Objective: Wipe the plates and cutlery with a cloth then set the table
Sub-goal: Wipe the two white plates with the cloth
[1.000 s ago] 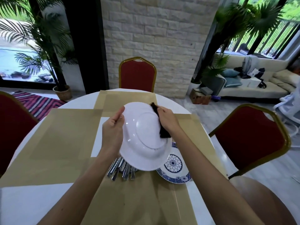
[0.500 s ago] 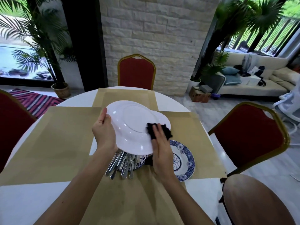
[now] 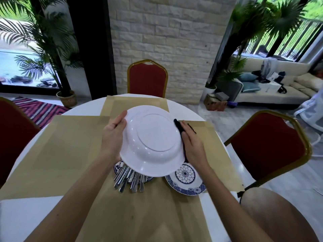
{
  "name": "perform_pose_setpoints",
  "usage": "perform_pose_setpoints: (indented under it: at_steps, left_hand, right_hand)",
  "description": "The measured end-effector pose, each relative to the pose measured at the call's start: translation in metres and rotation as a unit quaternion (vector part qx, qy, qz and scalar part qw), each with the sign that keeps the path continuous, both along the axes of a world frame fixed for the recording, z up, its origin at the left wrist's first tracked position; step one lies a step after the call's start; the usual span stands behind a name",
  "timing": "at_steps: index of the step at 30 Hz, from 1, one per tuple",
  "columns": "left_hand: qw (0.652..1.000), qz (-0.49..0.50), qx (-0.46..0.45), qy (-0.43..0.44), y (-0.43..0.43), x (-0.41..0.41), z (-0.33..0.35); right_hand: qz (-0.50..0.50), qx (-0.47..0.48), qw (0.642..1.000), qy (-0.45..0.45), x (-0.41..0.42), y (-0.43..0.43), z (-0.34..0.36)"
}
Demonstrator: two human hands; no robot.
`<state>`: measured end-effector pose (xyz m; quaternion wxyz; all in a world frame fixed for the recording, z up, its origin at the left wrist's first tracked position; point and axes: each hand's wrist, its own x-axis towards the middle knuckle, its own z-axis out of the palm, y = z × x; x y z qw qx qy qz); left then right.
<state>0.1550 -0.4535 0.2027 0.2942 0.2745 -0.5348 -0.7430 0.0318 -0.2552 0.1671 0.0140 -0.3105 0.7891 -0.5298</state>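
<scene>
A white plate (image 3: 152,137) is held above the table with its underside facing me. My left hand (image 3: 113,137) grips its left rim, thumb on the upper edge. At the plate's right rim my right hand (image 3: 191,145) holds a black cloth (image 3: 178,127) against the edge. Below the plate, several pieces of steel cutlery (image 3: 128,179) lie on a blue-patterned plate (image 3: 118,167) that is mostly hidden. A second blue-and-white patterned plate (image 3: 186,180) lies flat to the right of it.
The round white table (image 3: 26,219) carries tan placemats (image 3: 57,151) on the left, far, right and near sides. Red chairs with gold frames stand at the far side (image 3: 147,79), right (image 3: 269,145) and left (image 3: 12,137). A wooden chair back (image 3: 277,213) is at lower right.
The plate has tilted and shifted to the middle. My right hand moved with the cloth from the plate's lower underside out to its right rim.
</scene>
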Motion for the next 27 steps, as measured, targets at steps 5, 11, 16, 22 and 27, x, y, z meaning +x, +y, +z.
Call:
perform_pose_setpoints:
  at_steps: [5, 11, 16, 22, 27]
  left_hand:
    - [0.995, -0.076, -0.061, -0.010, 0.008, 0.003, 0.004]
    - [0.967, -0.058, -0.243, -0.060, -0.004, 0.005, 0.013]
    - [0.933, -0.073, -0.318, -0.151, -0.006, -0.003, 0.004]
    - [0.974, -0.178, -0.041, -0.131, 0.012, -0.006, 0.015]
    - [0.986, -0.126, -0.043, -0.105, 0.022, -0.012, 0.003]
  right_hand:
    - [0.046, -0.027, 0.966, -0.253, -0.037, -0.001, 0.031]
    - [0.090, -0.111, 0.928, -0.345, -0.027, 0.005, 0.052]
    - [0.107, -0.032, 0.994, -0.015, -0.008, -0.002, 0.076]
    - [0.114, 0.097, 0.896, 0.418, 0.002, -0.014, 0.033]
    - [0.070, 0.085, 0.807, 0.580, 0.016, -0.017, 0.010]
